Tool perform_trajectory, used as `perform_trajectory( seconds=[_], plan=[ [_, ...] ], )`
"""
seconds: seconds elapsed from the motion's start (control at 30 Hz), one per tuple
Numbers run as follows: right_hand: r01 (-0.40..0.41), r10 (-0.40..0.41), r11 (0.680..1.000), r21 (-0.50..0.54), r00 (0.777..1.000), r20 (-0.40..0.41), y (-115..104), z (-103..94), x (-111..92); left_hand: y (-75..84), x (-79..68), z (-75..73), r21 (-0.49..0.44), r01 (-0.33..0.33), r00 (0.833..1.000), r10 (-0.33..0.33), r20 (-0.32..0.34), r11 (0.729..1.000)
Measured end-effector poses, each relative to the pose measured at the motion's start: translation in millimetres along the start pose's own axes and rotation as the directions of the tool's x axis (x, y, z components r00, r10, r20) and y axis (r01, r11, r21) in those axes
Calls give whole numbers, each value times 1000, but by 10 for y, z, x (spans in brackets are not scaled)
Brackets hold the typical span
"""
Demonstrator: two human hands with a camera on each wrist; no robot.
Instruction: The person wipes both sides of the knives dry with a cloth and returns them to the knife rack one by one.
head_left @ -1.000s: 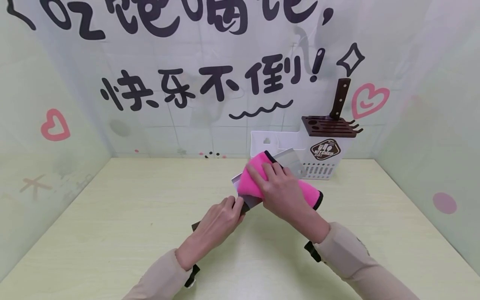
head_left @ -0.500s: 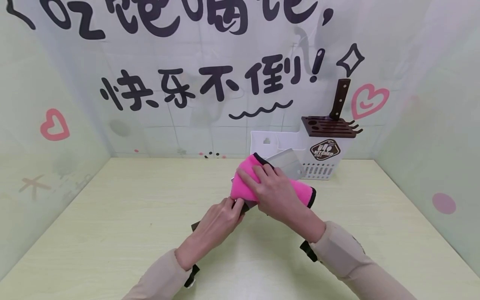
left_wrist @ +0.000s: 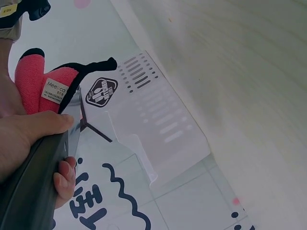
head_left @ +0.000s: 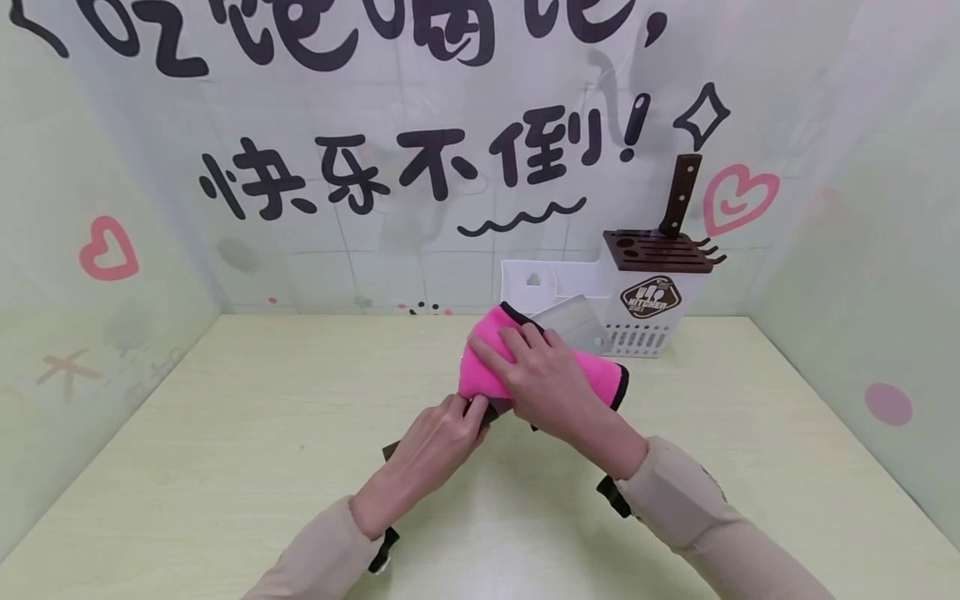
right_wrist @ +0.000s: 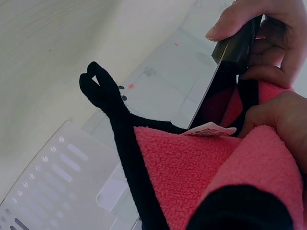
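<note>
My left hand (head_left: 442,433) grips the dark handle (left_wrist: 36,184) of a cleaver, its thumb lying along the top near the blade. The wide metal blade (head_left: 576,323) points away to the right, held over the table. A pink cloth (head_left: 482,367) with black edging is draped over the blade, hiding much of it. My right hand (head_left: 551,383) holds this cloth against the blade, close to the handle end. In the right wrist view a white label (right_wrist: 211,129) shows on the cloth, and the blade's straight edge runs beside the folds.
Behind the blade, by the back wall, stands a white knife holder (head_left: 611,321) with a brown slotted top (head_left: 652,260). A brown knife handle (head_left: 681,196) sticks up from it. The pale wooden table (head_left: 262,467) lies between side walls.
My right hand has slid the pink cloth left along the blade towards the handle, baring more of the blade's far end. My left hand has stayed in place.
</note>
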State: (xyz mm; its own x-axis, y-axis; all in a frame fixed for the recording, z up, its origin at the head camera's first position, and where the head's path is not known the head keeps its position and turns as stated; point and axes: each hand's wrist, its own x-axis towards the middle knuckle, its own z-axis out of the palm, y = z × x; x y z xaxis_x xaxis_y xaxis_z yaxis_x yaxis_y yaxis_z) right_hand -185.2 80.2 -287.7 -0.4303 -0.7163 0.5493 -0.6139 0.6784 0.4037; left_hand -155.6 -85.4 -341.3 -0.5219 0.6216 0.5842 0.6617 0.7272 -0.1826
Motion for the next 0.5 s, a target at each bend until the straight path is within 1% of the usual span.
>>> perform_trajectory(
  seconds=[0.1, 0.33, 0.5],
  plan=[
    [15, -15, 1000, 1, 1000, -5, 8, 11, 4, 3, -1, 6, 0, -1, 1000, 1, -3, 1000],
    [87, -87, 996, -26, 996, -2, 52, 21, 9, 18, -6, 1, -13, -10, 1000, 10, -5, 1000],
    [98, -98, 995, -31, 995, -10, 75, 25, 7, 12, -4, 12, -14, -10, 1000, 10, -8, 1000]
  ],
)
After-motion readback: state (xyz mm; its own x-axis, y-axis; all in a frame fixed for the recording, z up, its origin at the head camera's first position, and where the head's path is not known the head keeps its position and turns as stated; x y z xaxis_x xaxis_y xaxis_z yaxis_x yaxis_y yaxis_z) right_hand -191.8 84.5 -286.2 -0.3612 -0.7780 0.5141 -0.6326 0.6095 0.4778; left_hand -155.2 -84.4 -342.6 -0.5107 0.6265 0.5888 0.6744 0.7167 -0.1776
